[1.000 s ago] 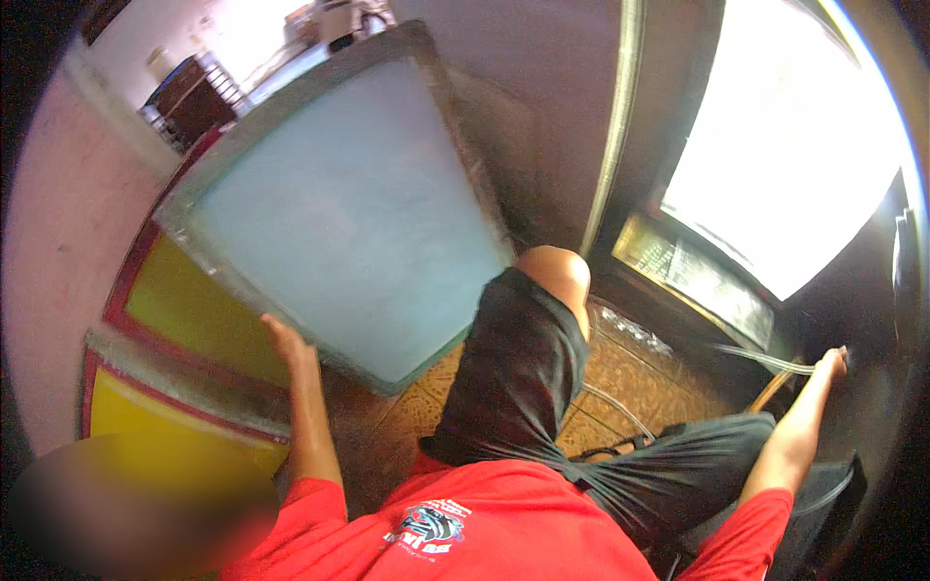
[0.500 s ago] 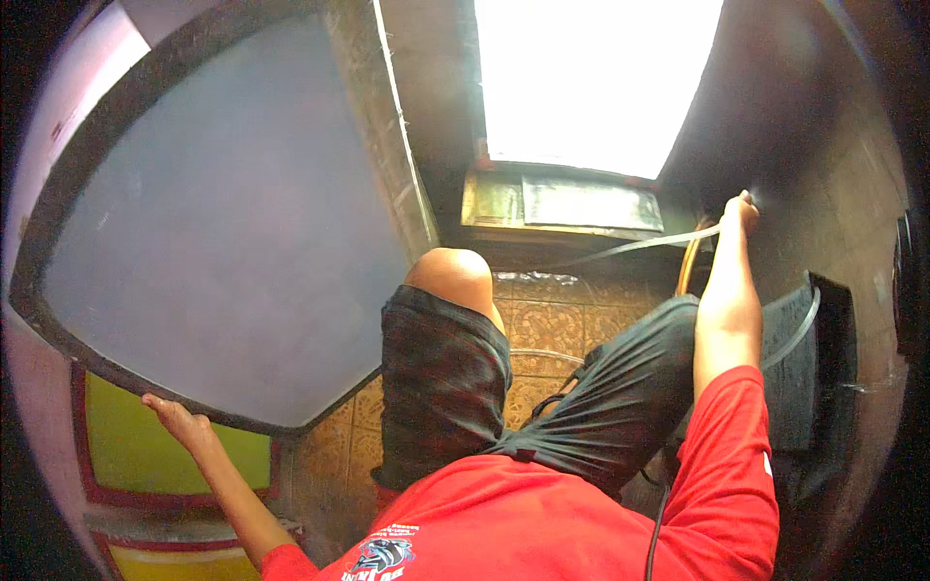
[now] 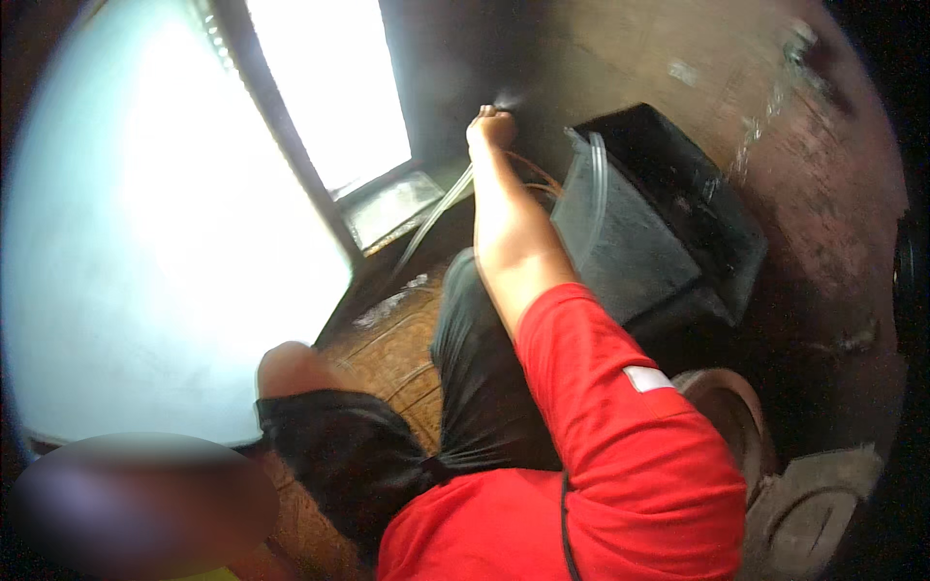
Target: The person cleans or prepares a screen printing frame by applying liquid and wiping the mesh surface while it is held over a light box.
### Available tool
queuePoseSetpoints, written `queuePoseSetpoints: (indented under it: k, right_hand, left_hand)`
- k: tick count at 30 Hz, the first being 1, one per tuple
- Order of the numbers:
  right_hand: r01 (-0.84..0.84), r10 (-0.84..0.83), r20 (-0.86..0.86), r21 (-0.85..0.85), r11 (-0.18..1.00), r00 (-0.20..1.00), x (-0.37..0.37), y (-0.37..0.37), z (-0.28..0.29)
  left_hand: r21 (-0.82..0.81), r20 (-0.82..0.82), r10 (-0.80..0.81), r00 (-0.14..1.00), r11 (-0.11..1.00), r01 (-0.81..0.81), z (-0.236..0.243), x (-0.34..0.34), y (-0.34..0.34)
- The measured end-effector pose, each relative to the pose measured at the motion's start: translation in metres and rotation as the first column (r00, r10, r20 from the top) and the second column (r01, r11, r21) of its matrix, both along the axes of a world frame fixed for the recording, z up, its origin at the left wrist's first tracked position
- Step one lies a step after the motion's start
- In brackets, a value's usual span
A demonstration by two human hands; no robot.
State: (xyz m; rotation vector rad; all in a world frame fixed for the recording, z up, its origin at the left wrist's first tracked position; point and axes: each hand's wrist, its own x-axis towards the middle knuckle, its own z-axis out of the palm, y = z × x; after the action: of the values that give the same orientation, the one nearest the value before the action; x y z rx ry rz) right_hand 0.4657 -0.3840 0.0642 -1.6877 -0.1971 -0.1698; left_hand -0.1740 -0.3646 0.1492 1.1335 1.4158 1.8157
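Note:
My right hand reaches far forward, fingers closed round the end of a clear hose, mostly hidden in the grip. A fine whitish spray shows just past the fingers, against the dark wall. On the left leans a large framed screen, its pale face glowing with light. My left hand is not visible; a blurred patch covers the lower left, by the screen's bottom edge. My bare knee is close to the screen's lower corner.
A bright lit panel stands ahead, above a pale ledge. Right of my arm is a black open tank with a hose loop over its rim. A round brown rim lies at lower right. Patterned tiles cover the floor.
The view has swung to the right, bringing the tank further in. The screen has turned from dull grey to bright. My left hand, earlier at the screen's lower edge, no longer shows.

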Motion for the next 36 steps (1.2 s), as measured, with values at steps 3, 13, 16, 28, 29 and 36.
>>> queuePoseSetpoints:
  k: [3, 13, 16, 28, 29, 36]
  right_hand:
    - [0.104, -0.109, -0.018, -0.172, 0.98, 0.994, 0.022, -0.007, -0.021]
    - [0.153, -0.155, 0.003, -0.18, 0.972, 0.988, 0.056, -0.023, -0.041]
    - [0.114, -0.117, -0.043, -0.074, 0.991, 0.992, 0.047, -0.014, -0.047]
    - [0.092, -0.113, -0.139, -0.151, 0.984, 0.984, 0.085, -0.024, -0.081]
    - [0.083, -0.114, -0.154, -0.194, 0.978, 0.982, 0.071, -0.019, -0.077]
    - [0.029, -0.063, -0.169, -0.197, 0.98, 0.984, 0.062, -0.013, -0.064]
  left_hand:
    - [0.06, 0.032, -0.038, 0.999, 0.998, 0.036, 0.018, 0.029, 0.007]
    - [0.071, 0.177, -0.128, 0.976, 0.991, 0.117, 0.112, 0.199, 0.048]
    - [0.138, 0.167, -0.141, 0.976, 0.983, 0.119, 0.11, 0.226, 0.089]
    - [0.135, 0.069, -0.298, 0.952, 0.948, 0.287, 0.024, 0.277, 0.198]
    - [0.13, 0.068, -0.295, 0.953, 0.95, 0.285, 0.022, 0.266, 0.213]
    - [0.025, 0.056, -0.195, 0.979, 0.981, 0.194, -0.013, 0.257, 0.255]
